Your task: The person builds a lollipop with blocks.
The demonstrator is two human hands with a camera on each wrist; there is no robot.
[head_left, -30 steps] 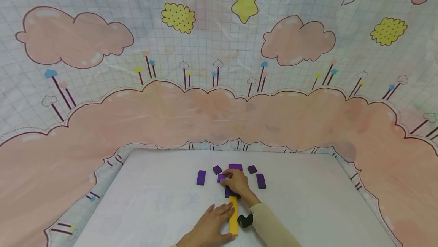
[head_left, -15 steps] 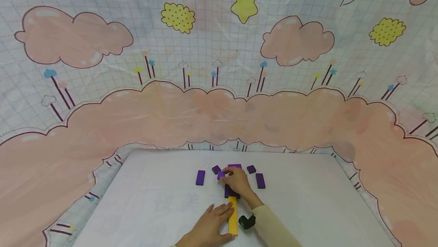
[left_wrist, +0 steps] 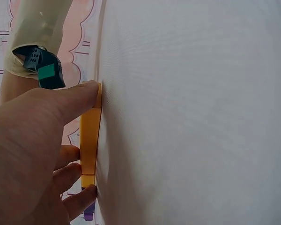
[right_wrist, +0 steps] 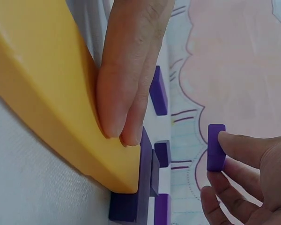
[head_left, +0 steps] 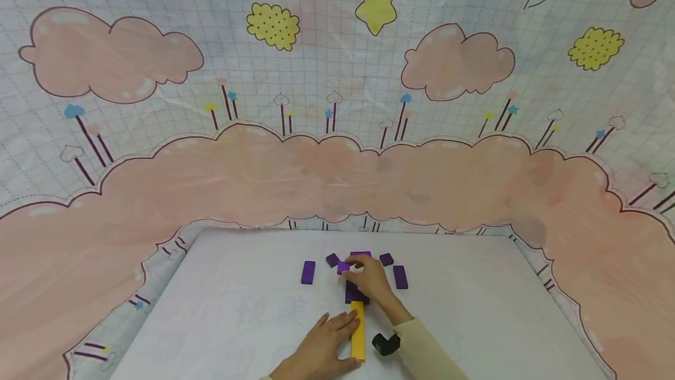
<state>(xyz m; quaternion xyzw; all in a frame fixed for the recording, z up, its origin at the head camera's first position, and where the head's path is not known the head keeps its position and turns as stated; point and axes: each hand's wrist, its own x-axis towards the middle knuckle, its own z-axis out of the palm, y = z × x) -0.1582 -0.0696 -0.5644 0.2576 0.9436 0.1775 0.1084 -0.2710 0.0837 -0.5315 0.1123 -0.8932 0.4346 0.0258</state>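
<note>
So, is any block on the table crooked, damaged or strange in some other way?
Nothing clearly stands out. The yellow strip looks straight. The left small purple block and right small purple block lie slanted, but they roughly mirror each other, so it is probably intended. I see no damage.

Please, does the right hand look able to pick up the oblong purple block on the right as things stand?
Probably not: the right hand pinches a small purple block, though the way to the oblong purple block looks free.

Your right hand (right_wrist: pixel 271 176) pinches a small purple rectangular block (right_wrist: pixel 216 157); your left hand (right_wrist: pixel 126 65) touches a long yellow block (right_wrist: pixel 49 84).
</note>
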